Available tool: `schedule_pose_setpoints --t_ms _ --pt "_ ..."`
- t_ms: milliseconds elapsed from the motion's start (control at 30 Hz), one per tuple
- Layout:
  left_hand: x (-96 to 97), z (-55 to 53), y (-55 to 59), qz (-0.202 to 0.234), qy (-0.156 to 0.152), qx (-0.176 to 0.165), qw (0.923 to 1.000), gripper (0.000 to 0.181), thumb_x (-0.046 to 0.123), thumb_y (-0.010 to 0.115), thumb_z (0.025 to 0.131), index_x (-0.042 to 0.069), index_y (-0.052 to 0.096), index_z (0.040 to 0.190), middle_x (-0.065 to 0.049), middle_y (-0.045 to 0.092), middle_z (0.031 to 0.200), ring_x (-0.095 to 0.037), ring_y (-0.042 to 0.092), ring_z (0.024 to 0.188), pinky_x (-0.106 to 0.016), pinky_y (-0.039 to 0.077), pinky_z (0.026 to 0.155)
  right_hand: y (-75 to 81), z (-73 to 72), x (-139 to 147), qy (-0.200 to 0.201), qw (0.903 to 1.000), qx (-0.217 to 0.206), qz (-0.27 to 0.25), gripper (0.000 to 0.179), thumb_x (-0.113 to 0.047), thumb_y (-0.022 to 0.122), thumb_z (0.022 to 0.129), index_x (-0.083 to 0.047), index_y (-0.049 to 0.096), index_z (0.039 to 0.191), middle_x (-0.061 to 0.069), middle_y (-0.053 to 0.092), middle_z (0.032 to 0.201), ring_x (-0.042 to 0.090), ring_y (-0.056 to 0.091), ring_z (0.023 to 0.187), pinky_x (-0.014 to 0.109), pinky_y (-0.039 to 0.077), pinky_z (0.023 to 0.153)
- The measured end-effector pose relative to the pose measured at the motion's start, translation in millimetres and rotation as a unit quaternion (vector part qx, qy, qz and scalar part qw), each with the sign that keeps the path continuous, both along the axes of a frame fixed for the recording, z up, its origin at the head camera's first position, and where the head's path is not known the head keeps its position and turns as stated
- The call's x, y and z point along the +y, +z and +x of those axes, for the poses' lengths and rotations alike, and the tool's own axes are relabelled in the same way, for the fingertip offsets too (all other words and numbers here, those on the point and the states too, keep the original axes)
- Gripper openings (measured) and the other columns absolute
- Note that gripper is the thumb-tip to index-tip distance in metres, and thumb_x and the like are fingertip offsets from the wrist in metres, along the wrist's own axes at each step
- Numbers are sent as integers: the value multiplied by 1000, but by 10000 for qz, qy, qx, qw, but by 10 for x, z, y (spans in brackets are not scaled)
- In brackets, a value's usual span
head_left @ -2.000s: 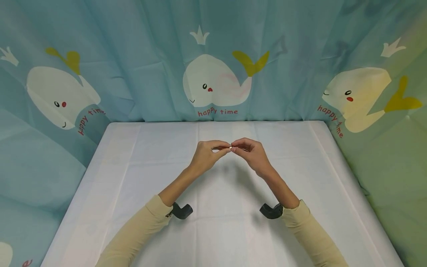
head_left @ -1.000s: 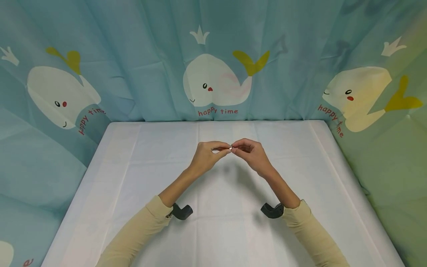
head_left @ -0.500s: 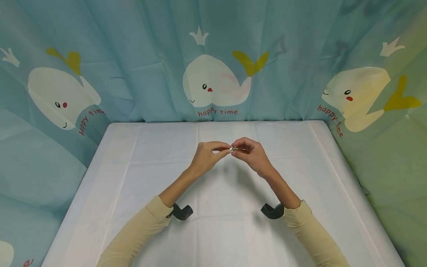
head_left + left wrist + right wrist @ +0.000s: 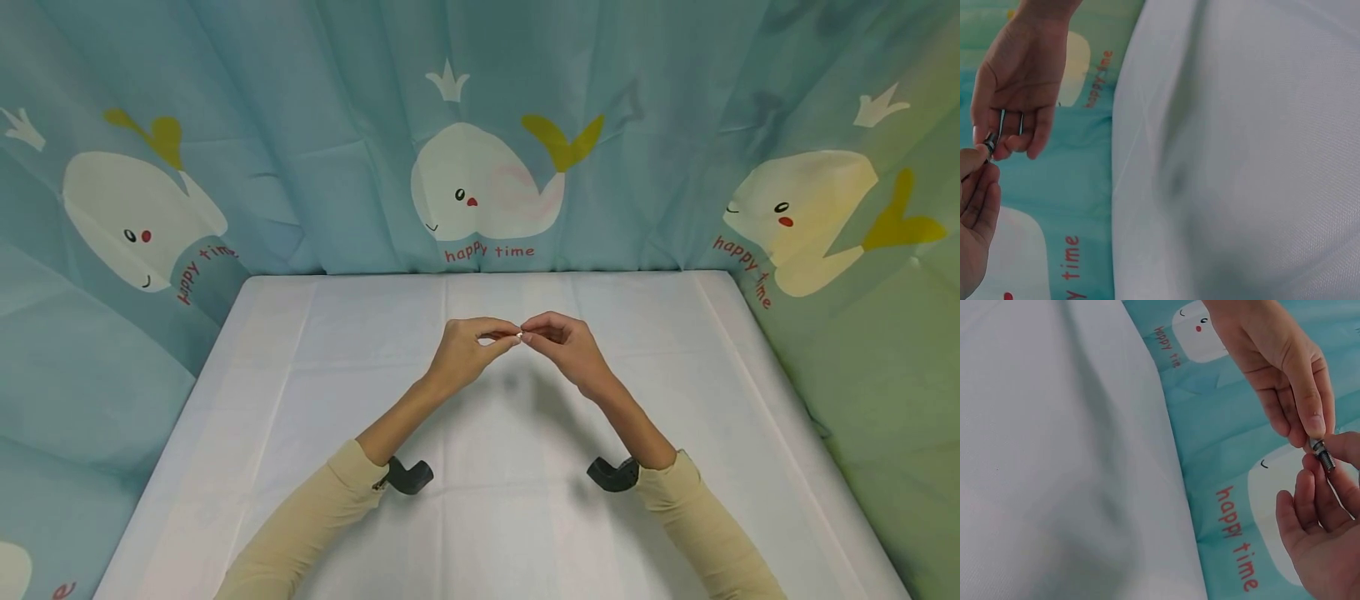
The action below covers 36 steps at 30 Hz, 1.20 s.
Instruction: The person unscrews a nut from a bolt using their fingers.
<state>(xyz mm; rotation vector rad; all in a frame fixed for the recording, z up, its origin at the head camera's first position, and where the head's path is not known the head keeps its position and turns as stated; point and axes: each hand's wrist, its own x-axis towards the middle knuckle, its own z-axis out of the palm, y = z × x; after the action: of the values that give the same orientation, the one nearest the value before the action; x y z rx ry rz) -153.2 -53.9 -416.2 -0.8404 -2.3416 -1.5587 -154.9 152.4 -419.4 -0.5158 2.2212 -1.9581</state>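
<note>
In the head view my left hand (image 4: 463,350) and right hand (image 4: 572,354) meet fingertip to fingertip above the table. A small silver threaded bolt (image 4: 1325,457) is between them, its threaded end pointing toward my right palm. My left hand's thumb and fingers (image 4: 1315,422) pinch one end and hide it. My right hand's thumb (image 4: 1344,449) and index finger close on the bolt from both sides near its middle. In the left wrist view the bolt (image 4: 990,142) shows as a dark metal piece at the fingertips.
A white cloth covers the table (image 4: 495,500). Blue-green curtains (image 4: 315,150) with printed whales stand along its back and sides. A black curved mount (image 4: 410,477) sits at the left wrist, and a matching black mount (image 4: 612,475) at the right.
Half a second ago the right fingers were spread and more of the bolt showed; now they have closed in on it again. The left hand has stayed in place.
</note>
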Motion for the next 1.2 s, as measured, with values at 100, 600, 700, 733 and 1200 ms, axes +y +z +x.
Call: schedule_pose_setpoints --t_ms 100,600,700,733,1200 --pt "-2 -1 -2 -36 32 12 10000 12 8 77 89 4 79 100 -3 76 95 -12 70 86 -24 56 76 -2 0 -2 32 9999 72 -76 19 -5 68 95 6 67 111 14 68 106 25 67 96 35 56 85" --pt "-7 5 13 -35 103 0 9999 11 8 77 89 4 79 99 -4 76 95 -13 71 85 -23 57 75 37 6 -31 -66 9996 258 127 30 -4 68 94 3 61 123 21 62 118 28 61 104 31 52 90" --pt "-13 4 10 -25 94 -6 10000 11 9 77 89 4 79 99 -4 76 95 -13 71 85 -24 57 75 36 1 -30 -121 9995 139 258 27 -9 68 96 3 65 120 17 67 111 25 63 100 37 53 88" --pt "-14 3 7 -23 88 -5 10000 11 9 77 89 4 79 99 -4 76 94 -13 71 85 -24 57 75 35 1 -29 -125 9995 82 283 26 -10 68 97 4 66 118 15 69 108 24 64 99 38 54 87" --pt "-9 -2 -7 -99 137 45 9998 11 8 77 89 4 79 98 -4 76 94 -13 71 85 -28 58 76 29 2 -23 -34 9997 189 136 16 -2 71 92 4 68 107 14 68 103 23 65 94 33 55 85"
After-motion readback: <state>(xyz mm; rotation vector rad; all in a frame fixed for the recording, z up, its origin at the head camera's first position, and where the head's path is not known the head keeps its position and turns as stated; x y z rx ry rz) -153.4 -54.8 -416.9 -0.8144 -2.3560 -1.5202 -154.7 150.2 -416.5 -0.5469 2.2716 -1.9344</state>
